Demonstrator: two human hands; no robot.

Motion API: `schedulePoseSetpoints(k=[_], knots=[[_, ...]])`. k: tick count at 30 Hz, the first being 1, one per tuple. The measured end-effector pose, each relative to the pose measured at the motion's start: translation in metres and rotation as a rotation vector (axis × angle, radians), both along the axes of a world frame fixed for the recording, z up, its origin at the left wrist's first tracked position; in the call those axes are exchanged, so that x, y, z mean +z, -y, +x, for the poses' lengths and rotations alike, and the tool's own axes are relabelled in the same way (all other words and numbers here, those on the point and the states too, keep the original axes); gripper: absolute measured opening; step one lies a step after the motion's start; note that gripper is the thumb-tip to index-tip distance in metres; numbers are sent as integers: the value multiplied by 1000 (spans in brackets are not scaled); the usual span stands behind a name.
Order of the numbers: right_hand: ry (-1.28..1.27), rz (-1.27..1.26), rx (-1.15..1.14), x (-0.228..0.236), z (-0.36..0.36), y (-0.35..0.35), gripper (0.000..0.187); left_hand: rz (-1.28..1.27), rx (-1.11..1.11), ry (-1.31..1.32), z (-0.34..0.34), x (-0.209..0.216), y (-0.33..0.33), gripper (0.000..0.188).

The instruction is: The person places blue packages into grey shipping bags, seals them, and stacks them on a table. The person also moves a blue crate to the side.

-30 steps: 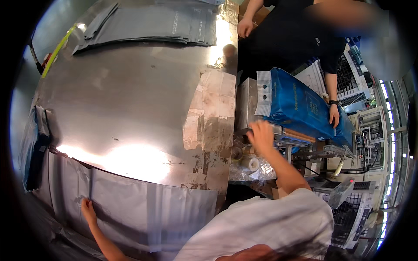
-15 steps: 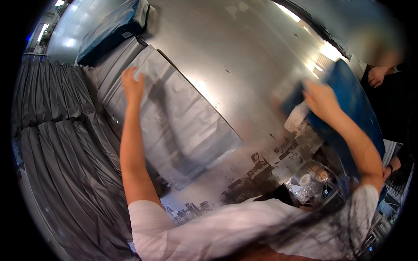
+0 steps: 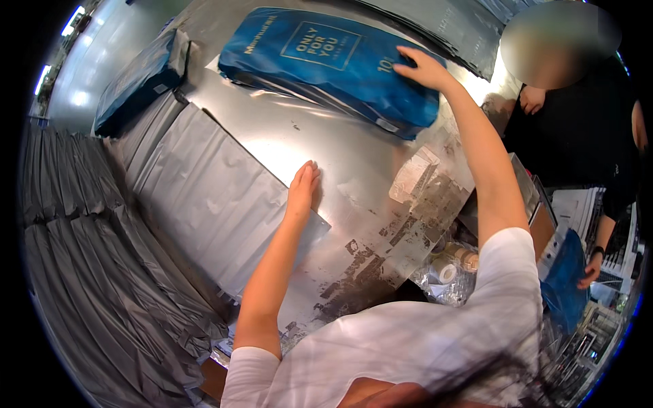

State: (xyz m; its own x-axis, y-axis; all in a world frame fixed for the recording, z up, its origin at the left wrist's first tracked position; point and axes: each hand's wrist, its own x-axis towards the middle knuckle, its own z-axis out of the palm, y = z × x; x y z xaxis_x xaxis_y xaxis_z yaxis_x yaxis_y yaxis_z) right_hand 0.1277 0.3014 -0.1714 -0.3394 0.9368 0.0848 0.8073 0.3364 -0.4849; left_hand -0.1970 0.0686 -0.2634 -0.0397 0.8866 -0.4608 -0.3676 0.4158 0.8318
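A large blue plastic package (image 3: 272,64) with pale printing lies slantwise across the far part of the metal table (image 3: 354,163). My right hand (image 3: 425,71) rests on top of its right end, with thumb and forefinger spread apart. Nearer to me, my left hand (image 3: 303,189) is stretched out at the right edge of a stack of flat grey plastic bags (image 3: 211,197). Nothing shows in the left hand, and its fingers lie side by side. A second blue package (image 3: 139,81) sits at the far left, beyond the grey bags.
Dark grey bags (image 3: 88,272) are piled in folds along the left. More grey bags (image 3: 449,30) lie at the far right. Tape rolls (image 3: 447,273) stand by the table's near edge. A person in black (image 3: 564,143) is at the right, one hand by a blue bag (image 3: 568,279).
The blue package has gone from the right side onto the far part of the table, my right hand moving with it. My left hand has shifted right and nearer, off the grey stack's far end.
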Motion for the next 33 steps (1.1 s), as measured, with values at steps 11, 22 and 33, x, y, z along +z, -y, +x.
schedulePoseSetpoints(k=[11, 22, 33], knots=[[-466, -286, -238, -30, 28, 115, 51, 27, 92, 82, 46, 19, 34, 34], [-1160, -455, -171, -77, -17, 251, 11, 193, 66, -327, 44, 24, 98, 14], [-1466, -350, 149, 46, -35, 298, 10, 415, 238, 205, 38, 164, 135, 10]])
